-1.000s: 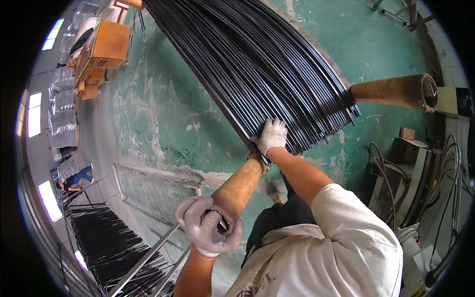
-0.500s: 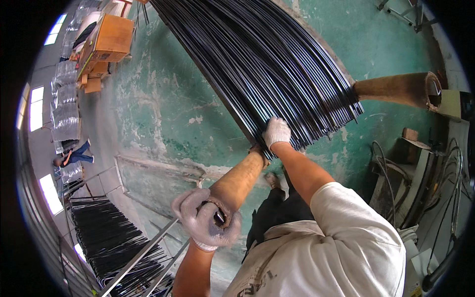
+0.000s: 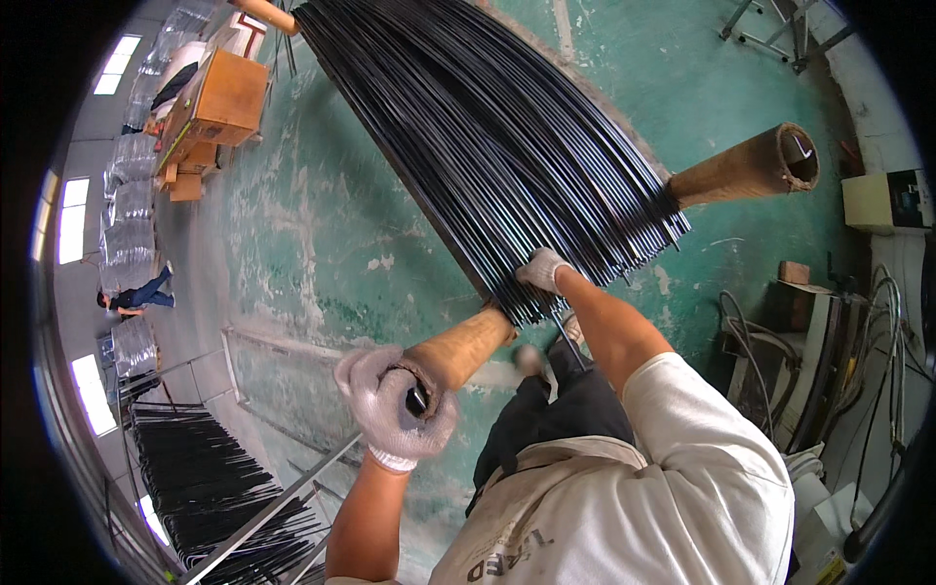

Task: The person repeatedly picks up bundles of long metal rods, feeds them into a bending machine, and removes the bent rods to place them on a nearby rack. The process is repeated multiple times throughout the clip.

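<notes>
My left hand [image 3: 398, 405], in a pale work glove, is wrapped round the open end of a brown cardboard tube [image 3: 460, 347]. Something dark and shiny shows inside the tube's mouth. The tube's other end meets the near left corner of a wide layer of long black rods [image 3: 468, 146]. My gloved right hand [image 3: 542, 271] is closed over the near ends of rods by that corner; its fingertips are partly hidden. One thin rod [image 3: 570, 341] sticks out past the others below it, towards my legs.
A second brown tube [image 3: 736, 174] juts out at the rods' right side. Cables and a machine [image 3: 809, 351] stand at the right. Another stack of black rods [image 3: 200, 468] lies lower left behind metal bars. An orange-brown box [image 3: 229, 97] and a walking person [image 3: 141, 294] are far left.
My left hand stays round the tube while my right hand stays at the rod ends. One rod now shows sticking out beyond the rest. The person at far left has changed stride.
</notes>
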### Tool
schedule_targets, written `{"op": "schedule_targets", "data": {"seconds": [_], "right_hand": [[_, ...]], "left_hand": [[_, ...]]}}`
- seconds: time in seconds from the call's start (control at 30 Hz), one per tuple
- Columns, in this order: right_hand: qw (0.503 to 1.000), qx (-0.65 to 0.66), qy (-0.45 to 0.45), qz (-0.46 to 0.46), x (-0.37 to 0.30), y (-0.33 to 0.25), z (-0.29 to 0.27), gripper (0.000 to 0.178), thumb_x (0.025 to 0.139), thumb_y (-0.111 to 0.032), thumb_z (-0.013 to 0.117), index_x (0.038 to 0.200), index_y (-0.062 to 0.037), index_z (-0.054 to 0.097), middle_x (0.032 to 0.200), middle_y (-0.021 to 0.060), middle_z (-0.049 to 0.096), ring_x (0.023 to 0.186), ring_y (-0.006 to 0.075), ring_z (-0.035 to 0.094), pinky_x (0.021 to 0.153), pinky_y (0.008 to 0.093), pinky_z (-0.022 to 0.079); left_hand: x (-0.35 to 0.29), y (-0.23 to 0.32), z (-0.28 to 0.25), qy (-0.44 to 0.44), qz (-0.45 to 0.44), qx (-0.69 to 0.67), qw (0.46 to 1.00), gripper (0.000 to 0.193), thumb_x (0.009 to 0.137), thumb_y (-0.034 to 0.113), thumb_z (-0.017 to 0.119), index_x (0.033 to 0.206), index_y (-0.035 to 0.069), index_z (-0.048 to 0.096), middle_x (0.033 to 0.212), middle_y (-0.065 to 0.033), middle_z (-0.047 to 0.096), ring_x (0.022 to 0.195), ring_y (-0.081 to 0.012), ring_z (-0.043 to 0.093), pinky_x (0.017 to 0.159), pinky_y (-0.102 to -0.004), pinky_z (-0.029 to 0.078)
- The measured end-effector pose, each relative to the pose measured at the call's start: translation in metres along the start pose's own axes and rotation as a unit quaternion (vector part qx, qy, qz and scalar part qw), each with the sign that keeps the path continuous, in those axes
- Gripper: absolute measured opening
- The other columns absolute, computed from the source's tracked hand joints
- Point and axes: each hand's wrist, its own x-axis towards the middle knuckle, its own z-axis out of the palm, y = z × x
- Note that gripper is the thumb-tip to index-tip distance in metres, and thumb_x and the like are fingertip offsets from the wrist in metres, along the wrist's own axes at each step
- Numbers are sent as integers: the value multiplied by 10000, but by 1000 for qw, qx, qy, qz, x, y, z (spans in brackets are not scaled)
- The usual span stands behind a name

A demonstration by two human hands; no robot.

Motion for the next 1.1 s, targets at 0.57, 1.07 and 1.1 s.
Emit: {"op": "schedule_targets", "data": {"seconds": [0.57,1.07,1.1], "right_hand": [[980,58,182,52,-268,191,64,634,1049,-598,754,1132,29,794,951,295,771,856,436,744,837,538,569],[865,-64,370,333,-729,317,387,357,883,-417,880,1017,-101,780,971,205,794,997,437,769,858,538,609],[859,-64,379,337,-729,312,395,341,883,-414,873,985,-104,771,948,198,789,989,435,769,838,544,604]], "left_hand": [[-74,66,18,77,85,-52,992,172,853,168,777,991,87,715,1152,-127,701,1260,-403,556,1148,-640,447],[-250,39,170,-295,-225,-564,738,259,1015,183,829,1246,115,731,1143,-62,726,1130,-293,711,1078,-537,563],[-244,40,180,-349,-403,-592,604,286,1037,254,836,1277,138,733,1145,-46,733,1113,-269,713,1060,-525,573]]}}
